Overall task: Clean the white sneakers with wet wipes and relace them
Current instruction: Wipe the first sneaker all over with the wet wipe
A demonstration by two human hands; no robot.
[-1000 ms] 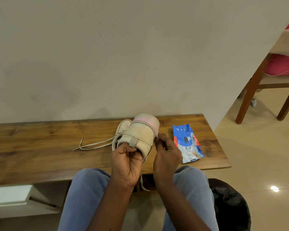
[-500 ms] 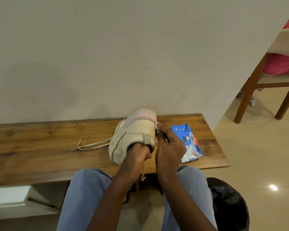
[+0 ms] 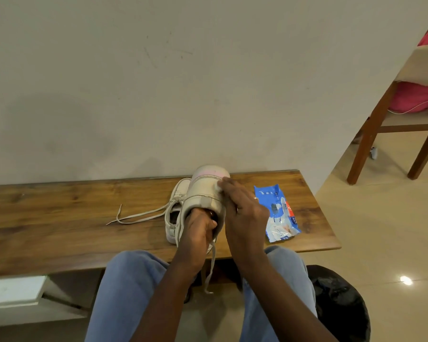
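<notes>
Left hand [image 3: 198,229] inside sneaker [image 3: 203,191]; right hand [image 3: 245,213] seemingly pinches wipe [image 3: 218,186] at fingertips.

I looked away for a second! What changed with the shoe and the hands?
The left hand moved from gripping the heel outside to reaching into the held sneaker, which turned a little. The right hand carried the wipe up the shoe's side toward the sole. The other sneaker, the wipes pack and the bench stayed put.

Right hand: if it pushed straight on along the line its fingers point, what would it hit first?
Nearly at once: the right hand already has the small white wipe at its fingertips, against the raised sneaker. Past the sneaker, probably only the wall; depth is unclear.
</notes>
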